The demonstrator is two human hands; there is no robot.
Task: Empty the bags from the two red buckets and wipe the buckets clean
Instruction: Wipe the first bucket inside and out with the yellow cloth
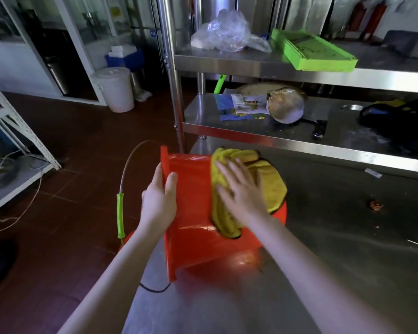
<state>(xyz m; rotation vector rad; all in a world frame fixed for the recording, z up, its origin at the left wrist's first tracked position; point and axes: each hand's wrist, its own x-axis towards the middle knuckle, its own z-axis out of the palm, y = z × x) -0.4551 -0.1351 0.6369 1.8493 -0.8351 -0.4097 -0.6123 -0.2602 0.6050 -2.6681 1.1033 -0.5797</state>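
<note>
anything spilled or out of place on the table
A small reddish-brown scrap lies alone on the steel table, right of the red bucket, like dropped food. The bucket lies on its side only because it is being wiped with the yellow cloth.

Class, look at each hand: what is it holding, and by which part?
The left hand grips the red bucket by its rim. The right hand lies flat on the yellow cloth, pressing rather than gripping.
</note>
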